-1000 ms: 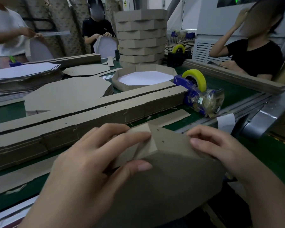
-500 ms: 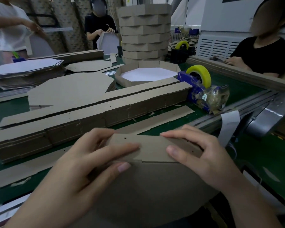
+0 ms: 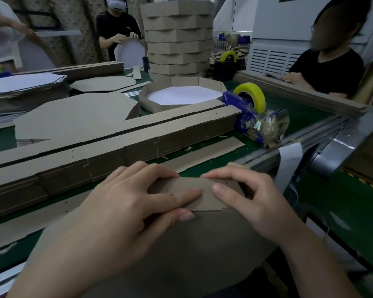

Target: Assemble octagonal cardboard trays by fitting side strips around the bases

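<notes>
At the far edge of the base, both hands pinch one panel of the side strip. The left hand has its index finger flat on the panel face, thumb on the seam below, and other fingers curled over the top edge. The right hand has its thumb on the face and fingers over the top. The fingertips nearly meet mid-panel. The base tilts toward the person, mostly below the grip.

A second ago the strip peaked in a fold under the left fingers. Half a second ago the panel was down with the hands wider apart. Now it lies flat along the base edge and the hands have closed in. This panel is likely seated, with the next corner fold due. Sides done cannot be told, as the hands cover the strip.

Just beyond the grip a loose strip lies on the green table. Past it is a long stack of strips. Beyond-right is a tape dispenser. Farther off is a finished tray, with a tower of trays behind. Beyond-left are flat bases. Other people work far and right.
</notes>
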A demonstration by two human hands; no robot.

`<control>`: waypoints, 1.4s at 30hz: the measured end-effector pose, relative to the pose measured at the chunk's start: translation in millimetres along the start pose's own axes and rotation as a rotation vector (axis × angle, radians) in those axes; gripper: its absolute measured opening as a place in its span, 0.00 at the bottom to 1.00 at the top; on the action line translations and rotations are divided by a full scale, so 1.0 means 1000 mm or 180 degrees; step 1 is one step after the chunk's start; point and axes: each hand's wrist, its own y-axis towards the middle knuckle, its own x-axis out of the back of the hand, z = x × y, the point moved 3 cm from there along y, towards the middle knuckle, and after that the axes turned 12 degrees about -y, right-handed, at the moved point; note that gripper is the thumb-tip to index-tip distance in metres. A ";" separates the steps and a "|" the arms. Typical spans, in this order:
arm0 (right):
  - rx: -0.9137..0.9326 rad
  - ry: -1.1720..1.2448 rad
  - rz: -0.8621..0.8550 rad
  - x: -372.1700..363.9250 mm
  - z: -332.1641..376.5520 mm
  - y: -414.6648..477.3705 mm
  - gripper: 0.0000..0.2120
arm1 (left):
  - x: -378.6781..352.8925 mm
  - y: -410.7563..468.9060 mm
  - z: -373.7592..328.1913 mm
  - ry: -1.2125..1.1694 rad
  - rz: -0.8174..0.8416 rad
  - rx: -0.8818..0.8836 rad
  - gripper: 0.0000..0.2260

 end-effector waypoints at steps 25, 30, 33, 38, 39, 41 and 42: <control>-0.1753 -0.1643 -0.1410 0.166 -0.131 0.137 0.11 | -0.018 0.025 0.017 -0.0016 -0.0035 -0.0055 0.16; -0.2336 -0.1302 -0.0676 0.173 -0.145 0.155 0.15 | -0.018 0.025 0.017 -0.0068 -0.0039 -0.0004 0.15; -0.2598 -0.0973 -0.0448 0.179 -0.146 0.153 0.12 | -0.017 0.025 0.017 -0.0057 -0.0067 0.0010 0.15; -0.2689 0.0163 -0.0548 0.184 -0.151 0.150 0.11 | -0.016 0.024 0.016 -0.0065 -0.0083 0.0019 0.15; -0.2676 0.0310 -0.0674 0.184 -0.150 0.151 0.09 | -0.016 0.024 0.016 -0.0067 -0.0080 0.0022 0.15; -0.2646 0.0456 -0.0915 0.183 -0.148 0.153 0.08 | -0.017 0.024 0.017 -0.0058 -0.0086 0.0021 0.15; -0.2615 0.0476 -0.1019 0.182 -0.148 0.153 0.09 | -0.017 0.025 0.018 -0.0053 -0.0090 0.0021 0.15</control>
